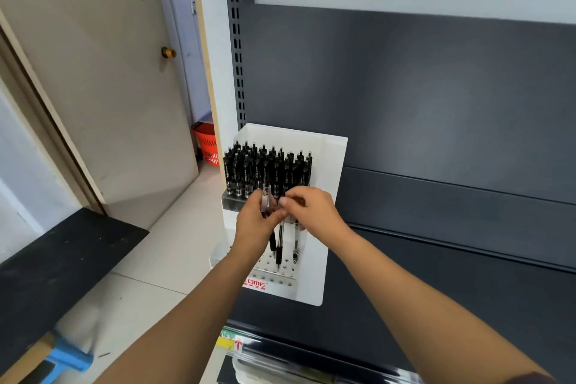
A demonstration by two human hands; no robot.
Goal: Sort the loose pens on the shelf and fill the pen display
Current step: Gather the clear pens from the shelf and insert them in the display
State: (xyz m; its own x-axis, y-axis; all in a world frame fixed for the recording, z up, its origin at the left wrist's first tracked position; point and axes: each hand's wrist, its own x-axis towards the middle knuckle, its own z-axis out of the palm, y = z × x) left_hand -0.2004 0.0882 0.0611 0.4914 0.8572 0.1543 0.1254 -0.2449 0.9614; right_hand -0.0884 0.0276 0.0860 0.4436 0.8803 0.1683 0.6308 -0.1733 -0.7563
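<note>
A white pen display [324,171] stands at the left end of a dark shelf [436,290]. Its upper tier holds several black pens [265,165] packed upright. The lower tier is a white hole plate [274,274] with red lettering at the front. My left hand [252,221] grips a small bundle of black pens [279,246] that hang tip-down over the hole plate. My right hand [311,209] meets the left and pinches a pen at the top of the bundle. One pen [295,243] hangs below the right hand.
The shelf's dark back panel [436,97] rises behind the display. An orange basket [207,146] sits on the floor by an open door [103,87]. A black board [56,268] lies at the left, a blue object [67,358] below it. A price label [230,341] marks the shelf's front edge.
</note>
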